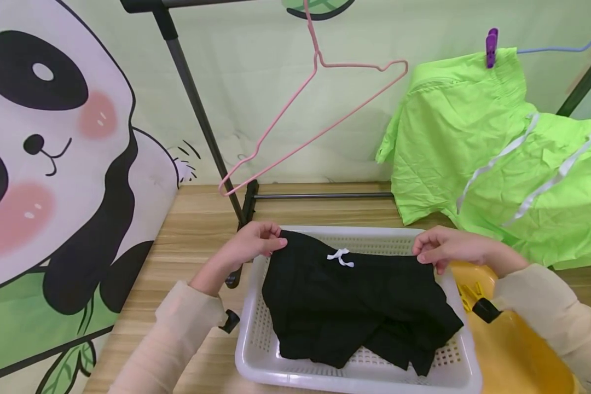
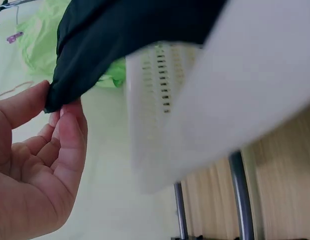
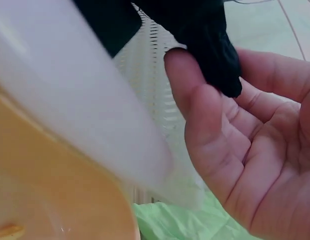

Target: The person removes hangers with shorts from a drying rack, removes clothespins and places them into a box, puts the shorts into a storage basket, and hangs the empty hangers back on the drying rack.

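A pair of black shorts [image 1: 345,301] with a small white drawstring bow [image 1: 341,256] is spread by its waistband over a white plastic basket [image 1: 276,377]. My left hand [image 1: 256,243] pinches the left end of the waistband between thumb and fingers; the left wrist view shows the dark cloth [image 2: 95,55] caught at the fingertips. At the other end, my right hand [image 1: 445,249] pinches the waistband corner. In the right wrist view a bunched bit of black cloth [image 3: 214,55] sits between thumb and fingers. The shorts' legs hang down into the basket.
A pink hanger [image 1: 320,131] hangs from a dark rack [image 1: 192,93] behind the basket. Bright green shorts [image 1: 473,153] hang at right, with a purple clothespin [image 1: 491,48] on a blue hanger [image 1: 556,49]. A yellow basin [image 1: 522,350] with yellow clothespins [image 1: 465,295] stands right of the basket.
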`<state>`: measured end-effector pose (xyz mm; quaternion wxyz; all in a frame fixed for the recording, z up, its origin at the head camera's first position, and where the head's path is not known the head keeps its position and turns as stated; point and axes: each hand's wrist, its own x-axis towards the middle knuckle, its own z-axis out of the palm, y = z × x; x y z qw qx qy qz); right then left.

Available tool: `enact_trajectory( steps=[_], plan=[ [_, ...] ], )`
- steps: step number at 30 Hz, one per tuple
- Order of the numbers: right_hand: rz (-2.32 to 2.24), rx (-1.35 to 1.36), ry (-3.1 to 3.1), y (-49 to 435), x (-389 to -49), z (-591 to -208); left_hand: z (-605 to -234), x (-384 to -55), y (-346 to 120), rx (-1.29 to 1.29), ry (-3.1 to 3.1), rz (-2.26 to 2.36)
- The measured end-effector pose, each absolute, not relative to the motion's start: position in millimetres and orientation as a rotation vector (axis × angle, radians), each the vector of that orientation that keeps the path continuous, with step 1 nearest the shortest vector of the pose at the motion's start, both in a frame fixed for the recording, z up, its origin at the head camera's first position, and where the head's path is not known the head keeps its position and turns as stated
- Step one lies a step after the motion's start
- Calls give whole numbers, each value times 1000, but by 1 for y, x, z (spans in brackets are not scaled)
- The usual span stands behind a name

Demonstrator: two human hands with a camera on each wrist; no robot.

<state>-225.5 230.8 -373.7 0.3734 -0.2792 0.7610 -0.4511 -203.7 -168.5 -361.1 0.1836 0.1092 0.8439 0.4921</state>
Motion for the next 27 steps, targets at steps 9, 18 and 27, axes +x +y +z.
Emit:
enact_trajectory(
  steps=[9,18,27],
  plan=[
    [-1005,-621,2105,214,-226,-379,-368,-206,-175,281,2387,1213],
    [-873,-660,2183,203,-228,-383,-376,-210,-178,225,2388,1155],
    [-821,-663,2198,197,-229,-381,-382,-213,-176,189,2441,1105]
  ],
)
